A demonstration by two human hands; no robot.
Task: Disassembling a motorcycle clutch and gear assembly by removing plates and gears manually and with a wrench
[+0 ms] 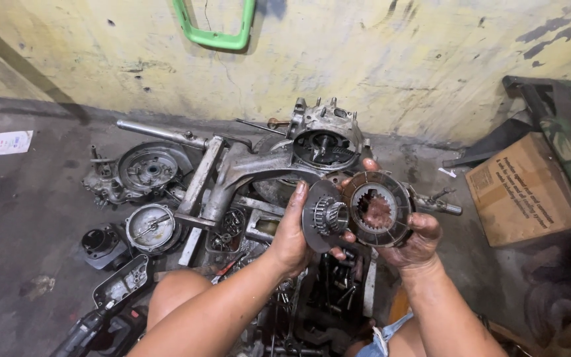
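While greasy metal engine parts litter the concrete floor, the left hand grips a toothed steel hub and the right hand clasps a ringed clutch pack.

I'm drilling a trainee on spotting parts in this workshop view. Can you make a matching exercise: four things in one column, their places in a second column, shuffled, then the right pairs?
Things:
1. toothed hub
2. ring plate
3. cardboard box
4. green frame

Places:
A. on the wall, top of view
B. in the left hand
C. on the floor at far right
D. in the right hand

Pairs: 1-B, 2-D, 3-C, 4-A
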